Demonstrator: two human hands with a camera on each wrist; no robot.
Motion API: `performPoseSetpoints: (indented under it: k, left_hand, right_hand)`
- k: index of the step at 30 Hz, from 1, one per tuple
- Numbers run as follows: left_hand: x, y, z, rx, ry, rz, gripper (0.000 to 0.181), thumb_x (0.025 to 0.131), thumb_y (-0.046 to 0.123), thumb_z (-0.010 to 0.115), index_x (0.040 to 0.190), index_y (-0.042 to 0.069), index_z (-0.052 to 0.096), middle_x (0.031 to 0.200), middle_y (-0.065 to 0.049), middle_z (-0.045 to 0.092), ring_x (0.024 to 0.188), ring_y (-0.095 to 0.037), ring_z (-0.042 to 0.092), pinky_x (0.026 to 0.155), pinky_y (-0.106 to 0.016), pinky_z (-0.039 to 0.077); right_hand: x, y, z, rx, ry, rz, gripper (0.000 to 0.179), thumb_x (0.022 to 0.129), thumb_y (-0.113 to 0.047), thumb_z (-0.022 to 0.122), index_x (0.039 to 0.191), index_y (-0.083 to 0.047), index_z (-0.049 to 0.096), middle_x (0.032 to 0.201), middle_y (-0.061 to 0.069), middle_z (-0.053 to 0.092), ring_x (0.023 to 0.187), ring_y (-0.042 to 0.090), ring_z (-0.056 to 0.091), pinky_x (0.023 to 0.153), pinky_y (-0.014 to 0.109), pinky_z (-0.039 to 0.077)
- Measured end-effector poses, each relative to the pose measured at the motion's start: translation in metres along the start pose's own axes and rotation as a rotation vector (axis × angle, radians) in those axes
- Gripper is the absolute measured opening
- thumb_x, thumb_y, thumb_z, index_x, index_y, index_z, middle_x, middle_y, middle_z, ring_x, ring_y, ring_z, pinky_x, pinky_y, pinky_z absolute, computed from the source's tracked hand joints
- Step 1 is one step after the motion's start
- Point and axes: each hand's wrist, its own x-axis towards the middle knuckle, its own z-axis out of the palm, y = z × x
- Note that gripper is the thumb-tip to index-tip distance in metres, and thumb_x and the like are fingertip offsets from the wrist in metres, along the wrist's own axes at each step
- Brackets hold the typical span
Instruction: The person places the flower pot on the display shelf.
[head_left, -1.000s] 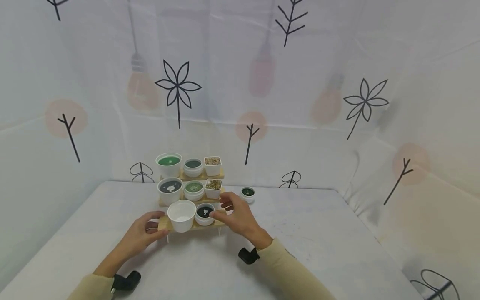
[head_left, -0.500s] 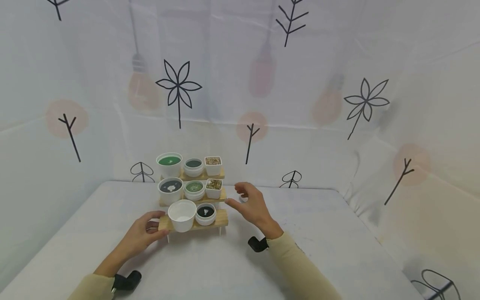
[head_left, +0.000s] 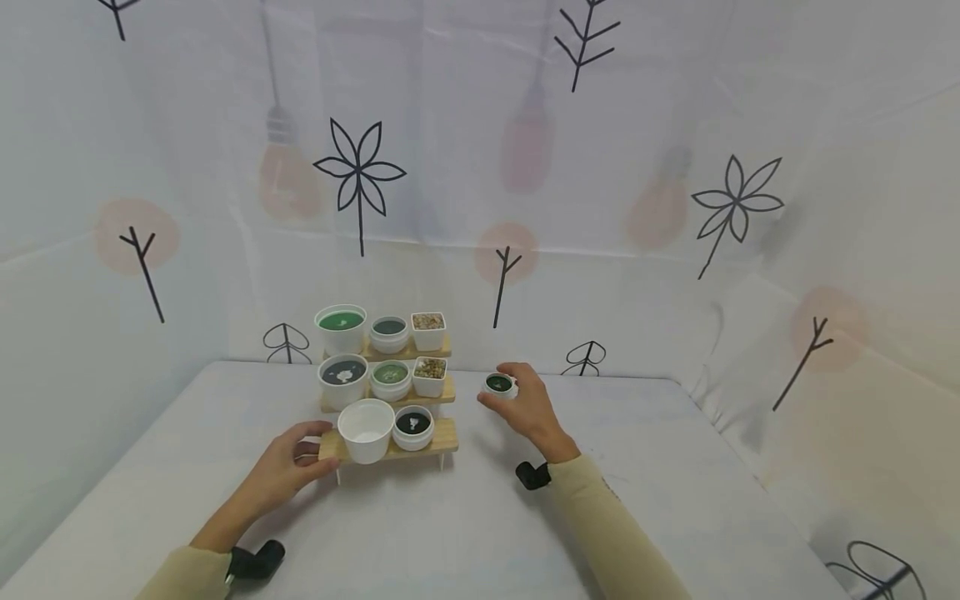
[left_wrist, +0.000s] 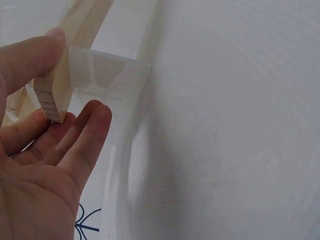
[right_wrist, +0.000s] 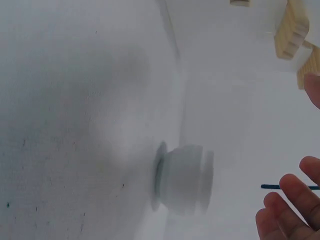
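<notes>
My left hand (head_left: 288, 462) pinches the left end of the front tier of a stepped wooden stand (head_left: 444, 435). In the left wrist view its thumb lies on top of the wooden board (left_wrist: 54, 95), with fingers beneath. On that tier sit a white, empty-looking tub (head_left: 366, 432) and a small round jar (head_left: 413, 427) with a dark filling. To the right, a small white jar (head_left: 499, 384) with a dark green filling stands on the table. My right hand (head_left: 528, 408) is spread about it; in the right wrist view the fingers (right_wrist: 295, 197) are apart from the jar.
Higher tiers carry a green-filled tub (head_left: 341, 330), a grey-filled tub (head_left: 343, 380), round jars (head_left: 391, 380) and square cups (head_left: 429, 377) of grainy bits. Clear supports (left_wrist: 105, 75) hold up the boards. A patterned cloth (head_left: 480, 283) hangs behind the white table (head_left: 480, 533).
My right hand has moved from beside the dark-filled jar on the front tier, rightward to the green-filled jar on the table. The left hand stays on the board's end.
</notes>
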Motion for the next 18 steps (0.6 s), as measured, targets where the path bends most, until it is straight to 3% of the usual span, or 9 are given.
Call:
performPoseSetpoints:
  k: [8, 18]
  left_hand:
    - [0.001, -0.001, 0.001, -0.015, -0.001, -0.014, 0.067, 0.082, 0.023, 0.077, 0.134, -0.003, 0.043, 0.132, -0.025, 0.048, 0.108, -0.036, 0.06, 0.08, -0.031, 0.057]
    - [0.0, 0.0, 0.0, 0.013, -0.002, -0.018, 0.067, 0.082, 0.025, 0.076, 0.134, -0.002, 0.044, 0.133, -0.025, 0.048, 0.108, -0.035, 0.06, 0.08, -0.032, 0.057]
  right_hand:
    - [0.011, 0.02, 0.0, 0.001, -0.041, 0.048, 0.064, 0.076, -0.033, 0.079, 0.127, -0.004, 0.055, 0.128, 0.017, 0.054, 0.118, 0.035, 0.05, 0.098, 0.048, 0.045]
    - [0.029, 0.036, -0.003, -0.001, -0.167, 0.123, 0.069, 0.079, -0.033, 0.078, 0.134, -0.004, 0.048, 0.135, 0.018, 0.049, 0.119, 0.033, 0.05, 0.099, 0.047, 0.045]
